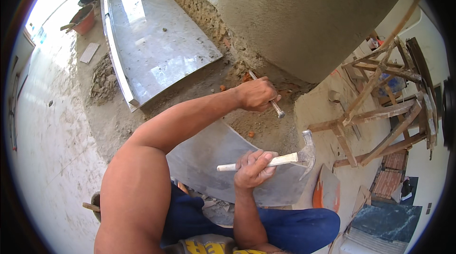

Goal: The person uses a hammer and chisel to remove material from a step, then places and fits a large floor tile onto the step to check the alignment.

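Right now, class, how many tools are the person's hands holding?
2: a chisel-like metal rod in the left hand, and a claw hammer in the right hand.

The left arm [137, 187] is bare from upper arm to left hand [256, 94]; the right forearm [249, 218] and right hand [254, 173] are bare too, pale dust on the knuckles. Dark navy-blue cloth trousers [299, 225] cover the legs; nearest, a grey-brown fabric top [176, 248] bears bold yellow block lettering [206, 247].

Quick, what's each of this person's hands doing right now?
Left hand: closed around a metal chisel.
Right hand: closed around the handle of a hammer.
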`<act>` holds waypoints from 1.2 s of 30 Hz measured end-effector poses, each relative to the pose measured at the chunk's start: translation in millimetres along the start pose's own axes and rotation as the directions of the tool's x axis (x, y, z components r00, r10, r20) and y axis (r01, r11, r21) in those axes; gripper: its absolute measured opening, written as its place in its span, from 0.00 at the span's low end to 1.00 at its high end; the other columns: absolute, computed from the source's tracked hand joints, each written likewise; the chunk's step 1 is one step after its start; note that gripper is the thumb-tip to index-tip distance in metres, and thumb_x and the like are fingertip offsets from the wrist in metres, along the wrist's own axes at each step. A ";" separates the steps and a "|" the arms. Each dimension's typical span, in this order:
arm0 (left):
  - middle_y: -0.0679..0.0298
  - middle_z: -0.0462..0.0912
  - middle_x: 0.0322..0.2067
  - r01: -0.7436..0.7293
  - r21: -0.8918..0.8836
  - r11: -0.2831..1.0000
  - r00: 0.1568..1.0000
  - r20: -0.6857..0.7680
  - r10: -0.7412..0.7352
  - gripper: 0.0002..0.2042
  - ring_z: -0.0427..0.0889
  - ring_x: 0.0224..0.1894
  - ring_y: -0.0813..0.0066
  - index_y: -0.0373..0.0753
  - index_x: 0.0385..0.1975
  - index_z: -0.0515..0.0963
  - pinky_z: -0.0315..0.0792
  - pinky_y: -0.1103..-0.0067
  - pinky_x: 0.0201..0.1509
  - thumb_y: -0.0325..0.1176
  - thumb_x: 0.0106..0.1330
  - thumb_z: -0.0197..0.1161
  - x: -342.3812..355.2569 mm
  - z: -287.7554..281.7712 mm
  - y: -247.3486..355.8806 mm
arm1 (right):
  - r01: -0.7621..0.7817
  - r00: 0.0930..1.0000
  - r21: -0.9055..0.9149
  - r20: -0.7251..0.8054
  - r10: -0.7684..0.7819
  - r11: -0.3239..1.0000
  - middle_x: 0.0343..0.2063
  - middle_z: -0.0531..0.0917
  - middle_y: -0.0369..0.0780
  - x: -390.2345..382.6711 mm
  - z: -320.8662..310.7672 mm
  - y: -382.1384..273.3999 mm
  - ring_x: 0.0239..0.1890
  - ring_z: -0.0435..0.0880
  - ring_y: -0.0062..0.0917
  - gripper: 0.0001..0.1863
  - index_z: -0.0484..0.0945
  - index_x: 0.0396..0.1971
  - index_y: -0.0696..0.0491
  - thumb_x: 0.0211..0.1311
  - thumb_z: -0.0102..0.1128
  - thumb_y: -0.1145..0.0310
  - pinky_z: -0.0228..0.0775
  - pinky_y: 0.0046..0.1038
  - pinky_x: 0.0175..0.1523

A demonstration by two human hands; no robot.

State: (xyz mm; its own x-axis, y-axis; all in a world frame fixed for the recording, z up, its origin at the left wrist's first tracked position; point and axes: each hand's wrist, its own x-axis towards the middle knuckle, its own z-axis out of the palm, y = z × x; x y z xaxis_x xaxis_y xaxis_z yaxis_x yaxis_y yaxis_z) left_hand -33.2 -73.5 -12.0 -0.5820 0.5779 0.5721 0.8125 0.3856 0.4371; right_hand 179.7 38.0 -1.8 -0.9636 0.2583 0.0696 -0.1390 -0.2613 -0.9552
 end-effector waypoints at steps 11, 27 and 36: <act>0.54 0.81 0.24 0.057 0.073 0.996 0.998 0.030 -0.059 0.06 0.82 0.36 0.50 0.37 0.26 0.77 0.70 0.58 0.51 0.32 0.62 0.62 -3.9 4.5 -2.4 | -0.233 0.971 -0.113 0.021 0.236 0.966 0.13 0.59 0.28 6.4 3.0 -22.5 0.10 0.57 0.13 0.20 0.58 0.25 0.47 0.82 0.45 0.57 0.54 0.21 0.12; 0.47 0.84 0.27 0.290 0.122 0.949 0.951 0.077 -0.300 0.09 0.85 0.33 0.47 0.32 0.28 0.81 0.78 0.57 0.39 0.31 0.68 0.60 5.9 -22.1 22.4 | -0.097 0.995 -0.010 0.006 0.097 0.995 0.15 0.59 0.29 19.4 -9.9 -37.6 0.10 0.55 0.12 0.21 0.58 0.27 0.48 0.81 0.46 0.54 0.53 0.21 0.12; 0.68 0.71 0.20 0.403 -0.311 0.861 0.881 -0.124 -0.457 0.14 0.69 0.21 0.75 0.39 0.22 0.69 0.64 0.73 0.25 0.36 0.66 0.64 -45.0 -103.9 99.1 | 0.064 0.934 0.014 0.351 -0.065 0.998 0.16 0.66 0.31 19.5 -17.6 -61.1 0.14 0.62 0.16 0.21 0.68 0.29 0.51 0.82 0.41 0.54 0.57 0.26 0.18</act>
State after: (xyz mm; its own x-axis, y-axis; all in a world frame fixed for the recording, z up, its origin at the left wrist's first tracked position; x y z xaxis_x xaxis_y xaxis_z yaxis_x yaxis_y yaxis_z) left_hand 70.2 -136.0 77.7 -0.8878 0.2440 0.3902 0.4552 0.3412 0.8224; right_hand 173.4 75.3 52.9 -0.9712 -0.0682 0.2283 -0.2039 -0.2575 -0.9445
